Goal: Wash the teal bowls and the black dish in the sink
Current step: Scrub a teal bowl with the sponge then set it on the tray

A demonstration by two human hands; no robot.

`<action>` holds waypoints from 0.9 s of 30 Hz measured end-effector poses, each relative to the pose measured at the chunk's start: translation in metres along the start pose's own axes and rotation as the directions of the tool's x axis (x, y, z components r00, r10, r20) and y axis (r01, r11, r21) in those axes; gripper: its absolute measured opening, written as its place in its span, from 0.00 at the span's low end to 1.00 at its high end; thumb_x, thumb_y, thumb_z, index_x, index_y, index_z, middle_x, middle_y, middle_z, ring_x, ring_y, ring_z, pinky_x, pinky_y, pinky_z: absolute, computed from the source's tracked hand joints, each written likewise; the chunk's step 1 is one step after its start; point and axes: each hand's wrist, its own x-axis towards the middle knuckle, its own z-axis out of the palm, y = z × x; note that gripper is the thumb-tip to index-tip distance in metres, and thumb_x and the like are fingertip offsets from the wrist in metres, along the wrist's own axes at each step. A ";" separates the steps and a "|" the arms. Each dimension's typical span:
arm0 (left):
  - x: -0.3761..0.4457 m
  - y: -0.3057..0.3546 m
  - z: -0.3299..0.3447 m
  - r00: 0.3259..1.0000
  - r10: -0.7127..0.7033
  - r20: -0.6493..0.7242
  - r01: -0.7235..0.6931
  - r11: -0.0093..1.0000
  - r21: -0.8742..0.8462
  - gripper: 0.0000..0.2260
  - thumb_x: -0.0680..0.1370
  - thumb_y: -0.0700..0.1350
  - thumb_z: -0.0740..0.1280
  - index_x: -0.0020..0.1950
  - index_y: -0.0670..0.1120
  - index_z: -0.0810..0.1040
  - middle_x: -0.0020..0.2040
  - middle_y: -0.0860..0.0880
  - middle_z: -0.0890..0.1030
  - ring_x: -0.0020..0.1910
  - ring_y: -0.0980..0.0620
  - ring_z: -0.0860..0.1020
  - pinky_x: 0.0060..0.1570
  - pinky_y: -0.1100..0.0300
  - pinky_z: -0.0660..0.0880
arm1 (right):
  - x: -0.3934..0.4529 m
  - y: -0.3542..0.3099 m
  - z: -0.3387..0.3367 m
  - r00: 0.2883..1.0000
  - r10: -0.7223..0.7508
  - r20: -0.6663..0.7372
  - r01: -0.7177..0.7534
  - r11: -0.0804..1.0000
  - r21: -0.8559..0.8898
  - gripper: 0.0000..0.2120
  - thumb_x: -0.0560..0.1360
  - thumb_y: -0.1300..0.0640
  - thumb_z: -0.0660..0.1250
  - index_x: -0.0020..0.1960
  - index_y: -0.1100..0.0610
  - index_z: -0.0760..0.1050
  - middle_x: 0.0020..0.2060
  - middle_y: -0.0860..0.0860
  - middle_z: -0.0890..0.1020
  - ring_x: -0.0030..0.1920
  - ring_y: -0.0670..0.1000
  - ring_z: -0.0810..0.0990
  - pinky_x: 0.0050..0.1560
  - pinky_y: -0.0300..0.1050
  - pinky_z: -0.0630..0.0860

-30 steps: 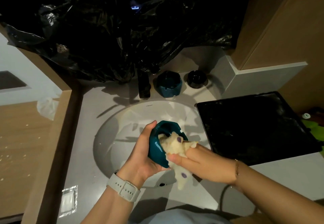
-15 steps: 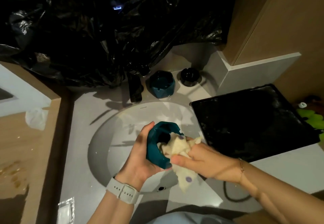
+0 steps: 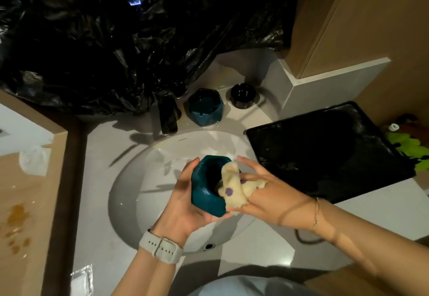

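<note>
Now left hand gripping teal bowl, right hand pinching cloth

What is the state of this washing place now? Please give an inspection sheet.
Surface: grey counter around a white sink.
Job's things: teal bowl held over the sink; second teal bowl and black dish behind the sink.
Clutter: black tray, foil packet.
Hands: left hand grips the bowl; right hand pinches a cloth in it.
Cables: a dark cable under the right wrist.
Surroundings: black plastic sheet, wooden panels.
</note>
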 end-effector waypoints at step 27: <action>-0.011 -0.009 -0.014 0.986 0.145 -0.086 -0.131 0.981 0.143 0.21 0.77 0.64 0.62 0.56 0.50 0.82 0.48 0.44 0.87 0.44 0.42 0.86 0.46 0.42 0.81 | 0.028 0.009 -0.039 0.971 0.101 0.215 -0.158 0.950 0.268 0.08 0.79 0.60 0.62 0.55 0.48 0.70 0.58 0.47 0.69 0.56 0.39 0.71 0.63 0.34 0.65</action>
